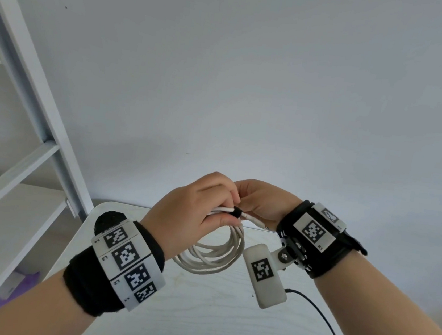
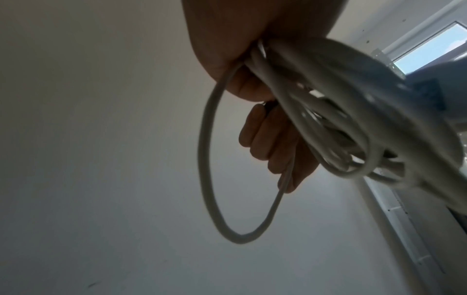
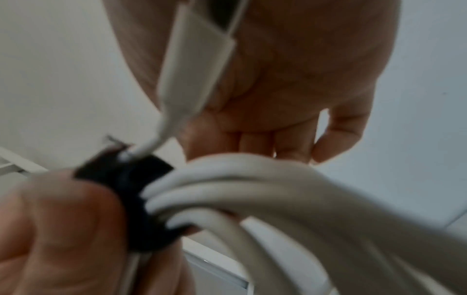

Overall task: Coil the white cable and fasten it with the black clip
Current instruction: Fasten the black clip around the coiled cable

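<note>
In the head view both hands are raised over the table [image 1: 212,319]. My left hand [image 1: 195,211] grips the coiled white cable [image 1: 212,252], whose loops hang below it. A black clip [image 1: 237,213] sits around the bundle at my left thumb. My right hand [image 1: 262,203] meets it from the right, fingers curled over the bundle beside the clip. The cable's plug end [image 1: 256,221] runs under the right palm. The right wrist view shows the black clip [image 3: 131,189] around the cable strands [image 3: 252,189] and the white plug [image 3: 197,59]. In the left wrist view several cable loops [image 2: 209,159] hang from the fist.
A white shelf frame [image 1: 19,170] stands at the left, close to the table's corner. A thin black wire [image 1: 321,313] trails across the table on the right. The wall behind is plain. A window [image 2: 434,46] shows in the left wrist view.
</note>
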